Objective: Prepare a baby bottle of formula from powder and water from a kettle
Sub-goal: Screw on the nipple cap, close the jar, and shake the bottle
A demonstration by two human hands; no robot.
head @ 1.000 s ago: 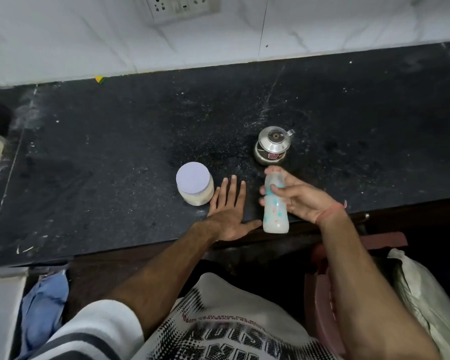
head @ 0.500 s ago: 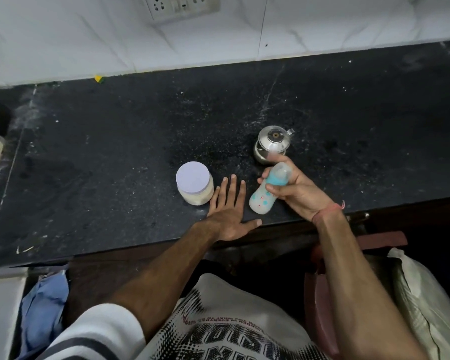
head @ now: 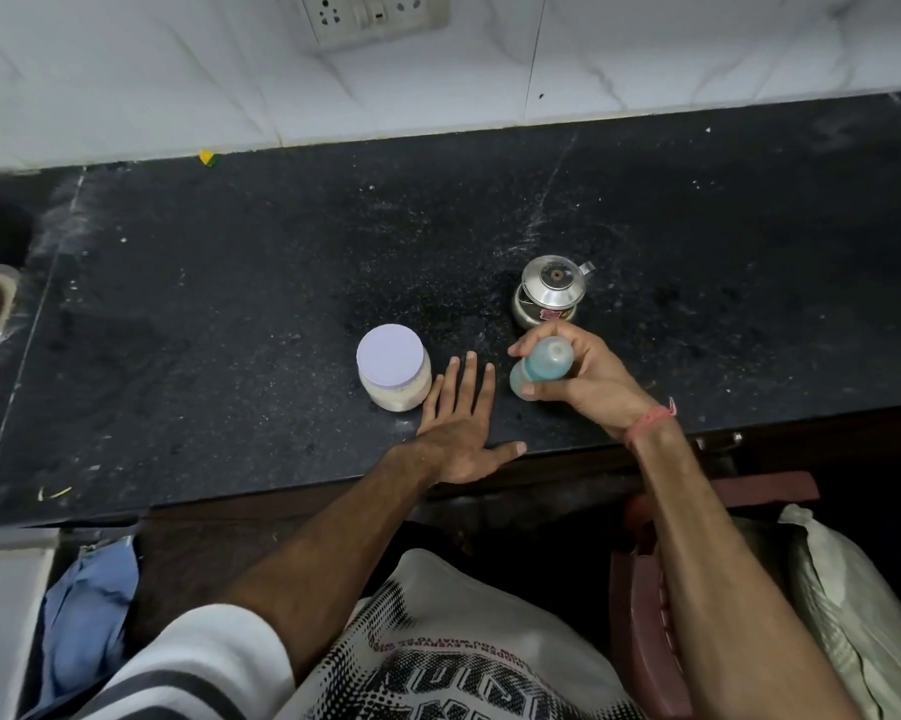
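A: Head view: where's your bottle?

B: Your right hand grips it, cap on, just in front of the kettle. Your left hand lies flat, fingers straight, on the counter, between bottle and jar.

A: How far along?

B: I'd judge early or nearly finished; you can't tell the contents. The jar is lidded, the kettle covered.
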